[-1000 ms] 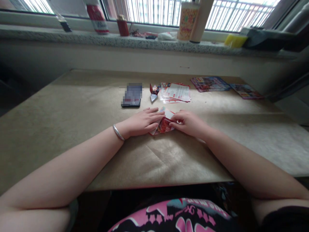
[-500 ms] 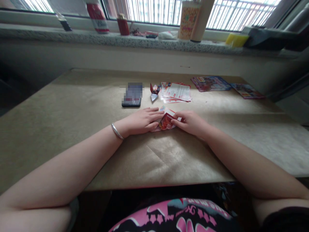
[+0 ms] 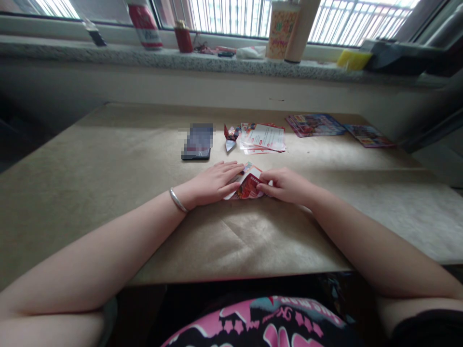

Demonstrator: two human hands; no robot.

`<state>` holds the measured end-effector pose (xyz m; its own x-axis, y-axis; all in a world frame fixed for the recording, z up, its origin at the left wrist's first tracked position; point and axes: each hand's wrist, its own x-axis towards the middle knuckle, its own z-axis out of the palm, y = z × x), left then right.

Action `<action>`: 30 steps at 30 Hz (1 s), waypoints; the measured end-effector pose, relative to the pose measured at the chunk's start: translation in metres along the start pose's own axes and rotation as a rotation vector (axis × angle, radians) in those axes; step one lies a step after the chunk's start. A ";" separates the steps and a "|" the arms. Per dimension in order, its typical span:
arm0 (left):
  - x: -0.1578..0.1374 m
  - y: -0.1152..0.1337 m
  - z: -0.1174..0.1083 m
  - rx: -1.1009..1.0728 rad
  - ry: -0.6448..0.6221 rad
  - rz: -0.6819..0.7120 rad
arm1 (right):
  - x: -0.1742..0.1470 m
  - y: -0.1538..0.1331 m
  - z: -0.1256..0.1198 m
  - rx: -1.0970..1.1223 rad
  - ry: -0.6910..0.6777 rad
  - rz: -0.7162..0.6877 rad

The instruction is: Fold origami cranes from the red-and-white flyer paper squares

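Note:
Between my hands a printed sheet of paper [image 3: 250,187], red and white with a folded-over corner, lies on the table. My left hand [image 3: 218,183] rests flat on its left part, fingers stretched out and thumb apart. At the right edge, my right hand [image 3: 284,184] pinches the folded red flap between thumb and fingers. A small folded paper figure [image 3: 231,138], red and silvery white, stands just beyond the sheet. Beside it is a stack of printed sheets [image 3: 266,137], white with red borders.
A dark phone [image 3: 198,142], partly pixelated, lies left of the paper figure. Colourful leaflets [image 3: 316,124] lie at the far right of the table [image 3: 90,193]. The stone windowsill [image 3: 217,61] behind holds a red and white can [image 3: 144,25], a cup [image 3: 280,31] and other items.
Both hands have shifted slightly with the sheet towards me. The sheet has turned a little, and its white area by the left fingers shows differently. My right hand still pinches the flap.

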<state>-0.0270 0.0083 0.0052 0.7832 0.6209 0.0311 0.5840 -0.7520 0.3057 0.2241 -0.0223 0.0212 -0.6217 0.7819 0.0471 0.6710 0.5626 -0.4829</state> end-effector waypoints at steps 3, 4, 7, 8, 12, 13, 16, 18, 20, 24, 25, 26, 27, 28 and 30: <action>-0.001 -0.001 0.000 -0.130 0.068 -0.029 | 0.002 0.000 0.003 -0.019 0.015 0.052; -0.001 -0.002 0.000 -0.170 0.080 -0.047 | 0.003 0.001 0.004 -0.035 0.037 0.067; -0.001 -0.001 -0.002 -0.215 0.096 -0.110 | 0.008 0.007 0.010 -0.101 0.144 0.105; -0.001 0.001 -0.002 -0.211 0.098 -0.117 | 0.010 0.010 0.012 -0.120 0.184 0.111; 0.001 0.008 -0.004 -0.157 0.091 -0.117 | 0.018 0.020 0.017 -0.144 0.256 0.126; 0.001 0.010 -0.003 -0.148 0.104 -0.120 | 0.020 0.022 0.017 -0.153 0.258 0.142; 0.003 0.011 -0.001 -0.115 0.150 -0.110 | 0.023 0.023 0.017 -0.181 0.264 0.201; 0.004 0.011 0.001 -0.070 0.146 -0.040 | 0.025 0.023 0.017 -0.170 0.275 0.245; 0.004 0.011 0.004 -0.013 0.137 0.042 | 0.025 0.023 0.017 -0.124 0.304 0.288; 0.003 0.011 0.008 0.095 0.154 0.072 | 0.024 0.024 0.016 0.002 0.385 0.310; 0.003 0.012 0.009 0.109 0.158 0.066 | 0.022 0.024 0.015 0.020 0.390 0.286; 0.002 0.012 0.009 0.116 0.162 0.060 | 0.020 0.024 0.014 0.026 0.379 0.242; 0.002 0.013 0.009 0.118 0.168 0.055 | 0.018 0.023 0.012 0.020 0.358 0.182; 0.003 0.014 0.010 0.116 0.174 0.052 | 0.015 0.023 0.010 0.001 0.315 0.103; 0.003 0.015 0.010 0.112 0.185 0.047 | 0.011 0.022 0.008 -0.057 0.237 -0.049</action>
<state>-0.0136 -0.0028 0.0002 0.7637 0.6070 0.2200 0.5761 -0.7944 0.1924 0.2289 -0.0039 0.0043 -0.5464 0.7908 0.2759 0.6687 0.6102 -0.4249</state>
